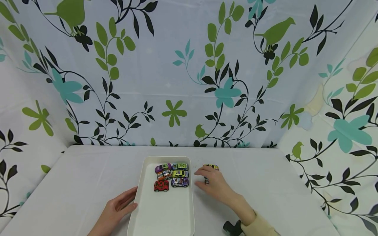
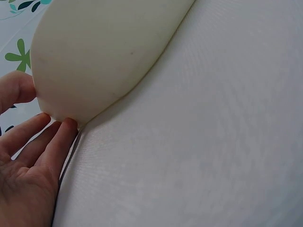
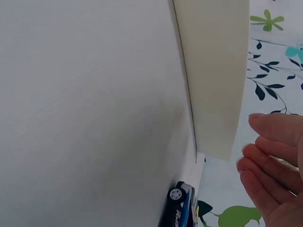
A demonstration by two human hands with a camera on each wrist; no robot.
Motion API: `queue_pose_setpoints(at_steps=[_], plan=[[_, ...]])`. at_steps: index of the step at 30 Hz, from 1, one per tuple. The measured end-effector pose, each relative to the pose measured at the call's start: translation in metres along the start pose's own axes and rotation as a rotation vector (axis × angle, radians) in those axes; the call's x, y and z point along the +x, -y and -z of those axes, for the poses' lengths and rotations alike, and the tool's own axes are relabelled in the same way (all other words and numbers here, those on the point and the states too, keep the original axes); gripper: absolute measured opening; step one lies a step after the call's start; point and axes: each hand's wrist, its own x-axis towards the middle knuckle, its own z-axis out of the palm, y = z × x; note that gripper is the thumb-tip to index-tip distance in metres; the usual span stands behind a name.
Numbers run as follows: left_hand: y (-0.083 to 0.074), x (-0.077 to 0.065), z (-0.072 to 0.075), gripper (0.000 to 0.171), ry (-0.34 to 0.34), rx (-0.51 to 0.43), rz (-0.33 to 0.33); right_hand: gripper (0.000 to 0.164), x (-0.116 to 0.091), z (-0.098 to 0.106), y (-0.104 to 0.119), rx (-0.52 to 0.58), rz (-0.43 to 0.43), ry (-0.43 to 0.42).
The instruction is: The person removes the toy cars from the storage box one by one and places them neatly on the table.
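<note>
Leaf-and-bird fabric point(image 1: 141, 82) backs a white table point(image 1: 265, 190).
Your left hand point(image 1: 115, 209) touches the cream tray point(image 1: 165, 213), fingers nearly straight; six toy cars point(image 1: 180, 174) sit in its far half (a red car point(image 1: 161, 186) nearest you). Your right hand point(image 1: 215, 184), fingers extended and gripping nothing, hovers by a yellow car point(image 1: 214, 167) outside.
</note>
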Motion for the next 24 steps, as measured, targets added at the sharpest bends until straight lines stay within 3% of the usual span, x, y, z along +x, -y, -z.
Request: queue_pose_setpoints(at_steps=[15,24], plan=[[0.001,0.001,0.000,0.059,-0.012,-0.003,0.016,0.029,0.020,-0.020,0.020,0.001,0.045,0.146],[0.001,0.001,0.000,0.059,-0.009,-0.011,0.009,0.030,0.028,-0.035,0.026,-0.059,0.015,0.216]])
